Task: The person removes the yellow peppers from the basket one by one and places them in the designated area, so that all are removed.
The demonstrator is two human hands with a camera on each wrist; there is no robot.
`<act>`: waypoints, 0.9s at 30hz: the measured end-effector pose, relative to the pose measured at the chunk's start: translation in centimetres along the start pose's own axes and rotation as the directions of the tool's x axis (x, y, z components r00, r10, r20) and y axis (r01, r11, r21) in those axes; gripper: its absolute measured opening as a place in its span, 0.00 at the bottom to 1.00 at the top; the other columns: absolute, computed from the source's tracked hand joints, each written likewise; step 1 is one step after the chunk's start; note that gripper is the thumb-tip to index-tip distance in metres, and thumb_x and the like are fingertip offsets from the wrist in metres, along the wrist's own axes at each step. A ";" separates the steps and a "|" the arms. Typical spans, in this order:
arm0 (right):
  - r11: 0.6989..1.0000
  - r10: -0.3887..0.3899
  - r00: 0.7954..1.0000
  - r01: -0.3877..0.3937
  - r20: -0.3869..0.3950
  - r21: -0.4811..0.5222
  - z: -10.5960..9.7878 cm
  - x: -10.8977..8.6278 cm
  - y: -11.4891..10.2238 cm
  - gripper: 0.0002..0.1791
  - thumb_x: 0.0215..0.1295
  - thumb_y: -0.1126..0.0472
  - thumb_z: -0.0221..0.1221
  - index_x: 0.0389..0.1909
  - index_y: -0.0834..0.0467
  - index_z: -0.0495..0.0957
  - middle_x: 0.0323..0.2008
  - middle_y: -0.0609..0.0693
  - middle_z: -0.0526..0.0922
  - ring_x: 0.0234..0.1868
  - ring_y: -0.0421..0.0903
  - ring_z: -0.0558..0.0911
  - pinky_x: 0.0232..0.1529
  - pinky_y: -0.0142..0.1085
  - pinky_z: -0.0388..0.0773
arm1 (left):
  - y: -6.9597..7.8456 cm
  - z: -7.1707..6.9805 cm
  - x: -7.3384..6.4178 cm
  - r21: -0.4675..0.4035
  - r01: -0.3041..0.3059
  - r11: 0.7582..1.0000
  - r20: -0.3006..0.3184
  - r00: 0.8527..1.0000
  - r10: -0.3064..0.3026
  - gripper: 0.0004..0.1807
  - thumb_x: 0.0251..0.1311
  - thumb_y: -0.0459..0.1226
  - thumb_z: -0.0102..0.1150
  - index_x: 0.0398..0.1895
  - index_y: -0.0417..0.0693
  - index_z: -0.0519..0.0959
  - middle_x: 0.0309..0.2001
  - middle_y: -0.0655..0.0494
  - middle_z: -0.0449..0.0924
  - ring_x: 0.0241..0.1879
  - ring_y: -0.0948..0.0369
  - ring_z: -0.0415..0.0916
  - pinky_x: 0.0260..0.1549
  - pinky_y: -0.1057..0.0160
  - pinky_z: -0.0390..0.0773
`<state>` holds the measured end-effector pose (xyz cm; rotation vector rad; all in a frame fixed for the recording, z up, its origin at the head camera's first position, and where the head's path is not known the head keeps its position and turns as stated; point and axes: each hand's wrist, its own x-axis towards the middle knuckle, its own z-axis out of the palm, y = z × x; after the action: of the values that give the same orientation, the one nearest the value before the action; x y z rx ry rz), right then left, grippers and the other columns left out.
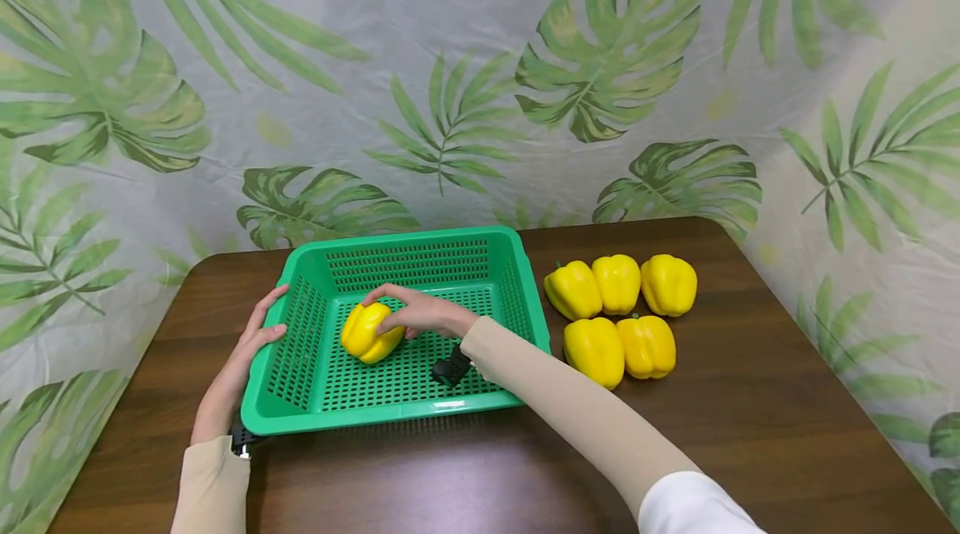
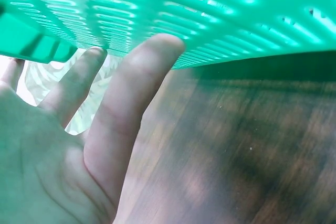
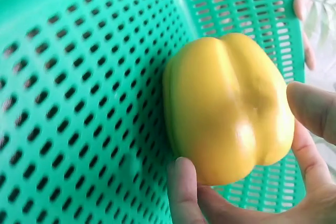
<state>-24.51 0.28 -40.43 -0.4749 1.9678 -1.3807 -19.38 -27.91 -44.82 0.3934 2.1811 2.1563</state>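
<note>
A yellow bell pepper (image 1: 365, 334) is inside the green plastic basket (image 1: 360, 419), toward its left end. My right hand (image 1: 420, 313) reaches in over the basket and grips this pepper between thumb and fingers. In the right wrist view the pepper (image 3: 226, 108) shows its lobed end, close over the slotted floor. At the basket's left side, my left hand (image 1: 243, 359) lies along the outside with its fingers straight. The left wrist view shows those fingertips (image 2: 165, 43) up against the slotted wall (image 2: 220, 30).
Several more yellow bell peppers (image 1: 595, 351) lie in two loose rows on the brown wooden table (image 1: 750, 401), right of the basket. A leaf-patterned cloth (image 1: 465, 101) hangs behind the table. My right forearm (image 1: 570, 401) crosses the basket's front right corner.
</note>
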 end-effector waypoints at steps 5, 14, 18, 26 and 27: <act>0.998 -0.031 0.999 0.029 -0.021 -0.054 0.0 -0.1 0.2 0.21 0.65 0.63 0.60 0.57 0.49 0.71 0.56 0.51 0.68 0.35 0.48 0.70 0.38 0.42 0.67 | 0.0 0.0 -0.1 0.001 0.005 1.000 -0.003 1.000 -0.005 0.31 0.69 0.32 0.35 0.74 0.62 0.55 0.64 0.56 0.50 0.54 0.68 0.67 0.45 0.70 0.73; 0.994 -0.042 0.998 0.037 -0.046 -0.100 0.6 -0.2 0.2 0.21 0.65 0.60 0.60 0.58 0.47 0.70 0.55 0.52 0.70 0.43 0.47 0.74 0.48 0.44 0.73 | 0.1 0.0 -0.2 0.012 0.015 1.000 -0.003 1.000 -0.015 0.31 0.70 0.32 0.35 0.74 0.61 0.54 0.64 0.54 0.50 0.54 0.68 0.66 0.45 0.70 0.73; 0.997 -0.025 0.999 0.021 -0.045 -0.080 0.6 -0.2 0.2 0.20 0.66 0.59 0.60 0.57 0.46 0.69 0.51 0.51 0.71 0.41 0.47 0.74 0.45 0.48 0.73 | 0.1 0.0 -0.1 0.004 0.003 1.000 0.004 1.000 -0.003 0.31 0.69 0.32 0.35 0.74 0.62 0.54 0.63 0.57 0.51 0.54 0.68 0.67 0.45 0.70 0.73; 0.999 -0.041 0.998 0.041 -0.039 0.000 0.9 -0.1 0.2 0.18 0.65 0.63 0.61 0.51 0.53 0.66 0.44 0.54 0.71 0.36 0.47 0.75 0.39 0.45 0.78 | 0.0 0.0 -0.1 0.005 0.003 1.000 0.019 1.000 -0.003 0.31 0.70 0.32 0.34 0.74 0.62 0.53 0.64 0.57 0.51 0.54 0.68 0.67 0.45 0.71 0.72; 0.999 -0.043 0.998 0.043 -0.034 0.001 0.9 -0.1 0.1 0.18 0.65 0.63 0.61 0.51 0.53 0.66 0.45 0.54 0.70 0.36 0.47 0.75 0.39 0.45 0.78 | 0.0 0.0 -0.1 0.006 0.006 1.000 0.018 1.000 -0.006 0.31 0.70 0.32 0.34 0.74 0.62 0.53 0.64 0.56 0.51 0.55 0.68 0.67 0.45 0.71 0.72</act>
<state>-23.76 -0.19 -40.69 -0.4989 1.9940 -1.4262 -19.24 -27.92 -44.80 0.4043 2.1771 2.1352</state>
